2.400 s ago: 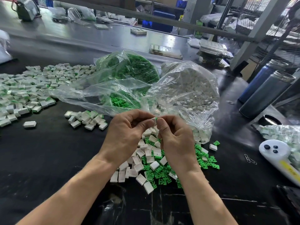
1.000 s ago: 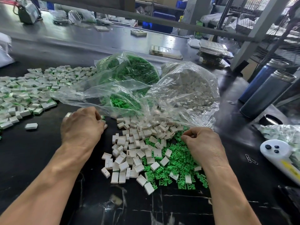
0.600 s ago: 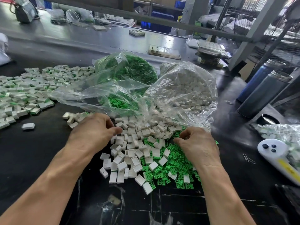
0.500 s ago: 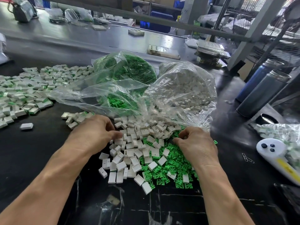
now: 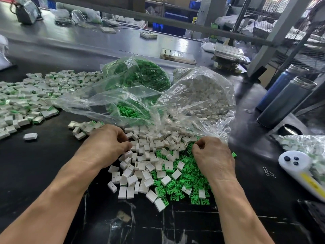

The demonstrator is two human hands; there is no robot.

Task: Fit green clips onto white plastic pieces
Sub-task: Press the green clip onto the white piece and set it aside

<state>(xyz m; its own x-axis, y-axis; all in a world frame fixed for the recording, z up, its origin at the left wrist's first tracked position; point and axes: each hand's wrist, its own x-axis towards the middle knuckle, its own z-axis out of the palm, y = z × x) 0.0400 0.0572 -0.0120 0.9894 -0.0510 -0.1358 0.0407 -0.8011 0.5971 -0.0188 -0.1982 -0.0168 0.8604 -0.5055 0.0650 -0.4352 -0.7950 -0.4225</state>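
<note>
Your left hand [image 5: 107, 143] lies knuckles-up, fingers [image 5: 123, 138] curled under; your right hand [image 5: 213, 158] likewise, fingertips pinched together; both forearms bare, reaching forward, well apart

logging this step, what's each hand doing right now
Left hand: fingers curled into the white plastic pieces; a grip cannot be told.
Right hand: fingertips pinched over the green clips; what it holds cannot be told.
</note>
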